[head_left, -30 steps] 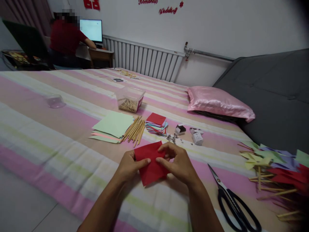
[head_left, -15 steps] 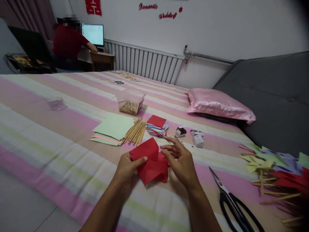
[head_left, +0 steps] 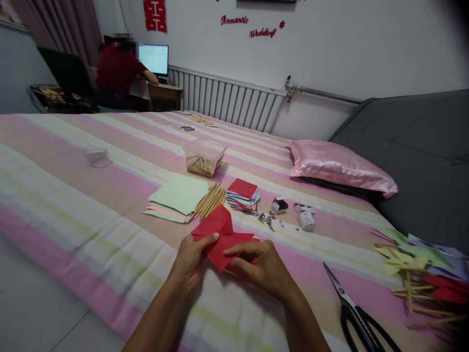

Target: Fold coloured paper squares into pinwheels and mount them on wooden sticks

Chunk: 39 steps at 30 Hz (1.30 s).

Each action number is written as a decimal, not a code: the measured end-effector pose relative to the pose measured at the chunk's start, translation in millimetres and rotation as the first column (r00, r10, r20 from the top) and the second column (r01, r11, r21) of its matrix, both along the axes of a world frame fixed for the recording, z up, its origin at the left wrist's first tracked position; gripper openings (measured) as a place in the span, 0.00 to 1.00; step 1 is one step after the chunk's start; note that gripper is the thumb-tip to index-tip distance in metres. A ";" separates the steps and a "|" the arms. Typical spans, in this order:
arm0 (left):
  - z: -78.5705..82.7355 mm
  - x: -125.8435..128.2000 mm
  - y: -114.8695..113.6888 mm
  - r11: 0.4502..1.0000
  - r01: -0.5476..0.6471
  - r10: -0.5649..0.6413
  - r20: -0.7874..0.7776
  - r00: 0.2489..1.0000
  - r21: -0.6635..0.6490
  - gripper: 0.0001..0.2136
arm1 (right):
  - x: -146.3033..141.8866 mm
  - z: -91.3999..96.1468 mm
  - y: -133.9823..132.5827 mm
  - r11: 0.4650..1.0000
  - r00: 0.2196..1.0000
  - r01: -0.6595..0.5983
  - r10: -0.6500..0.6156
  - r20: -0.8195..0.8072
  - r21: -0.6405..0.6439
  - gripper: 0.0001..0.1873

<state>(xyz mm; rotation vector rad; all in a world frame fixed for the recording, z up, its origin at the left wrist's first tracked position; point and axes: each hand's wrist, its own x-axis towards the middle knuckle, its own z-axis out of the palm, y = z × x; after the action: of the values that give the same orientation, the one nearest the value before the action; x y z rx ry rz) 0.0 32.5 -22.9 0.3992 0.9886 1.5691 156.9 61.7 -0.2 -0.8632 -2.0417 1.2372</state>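
Observation:
A red piece of paper [head_left: 222,242] with cuts and raised flaps is held between both hands above the bed. My left hand [head_left: 194,256] grips its left side, thumb on top. My right hand [head_left: 262,269] has its fingers closed on the paper's lower right part; the fingertips partly cover it. Beyond the paper lie a bundle of thin wooden sticks [head_left: 209,201], a stack of coloured paper squares [head_left: 242,195] with red on top, and small silvery pins or beads [head_left: 269,220]. Larger pale green sheets [head_left: 179,193] lie left of the sticks.
Scissors [head_left: 353,305] lie at the right, near finished paper pinwheels [head_left: 421,264] on sticks. Farther back are a clear box of sticks [head_left: 204,159], small boxes [head_left: 305,217], a clear lid [head_left: 98,157] and a pink pillow [head_left: 340,166]. A person [head_left: 117,71] sits at a monitor.
My right hand has moved down and closed on the paper's lower right part; before, its fingers were spread at the right edge. The view has shifted slightly.

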 end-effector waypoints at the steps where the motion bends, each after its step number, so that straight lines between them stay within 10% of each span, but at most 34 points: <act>1: -0.1 1.3 -0.1 1.000 -0.005 0.005 0.001 1.000 0.005 0.14 | -2.7 -1.4 0.5 1.000 0.999 0.024 -0.025 -0.020 -0.010 0.09; 12: 2.5 16.7 -1.8 0.995 -0.097 0.097 -0.004 0.995 0.019 0.12 | -19.6 -12.0 -1.5 0.916 0.909 0.369 -0.391 -0.143 -0.158 0.10; 39: -5.4 17.8 0.2 0.996 -0.085 0.086 -0.076 0.993 0.014 0.14 | -24.3 -11.0 -5.9 0.857 0.847 0.511 -0.515 -0.130 -0.063 0.10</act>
<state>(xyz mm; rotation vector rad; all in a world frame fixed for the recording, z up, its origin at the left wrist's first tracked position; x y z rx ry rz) 17.8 32.7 -28.3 0.4321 1.0692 1.6465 132.6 55.8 -11.2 -1.2007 -1.5359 0.9873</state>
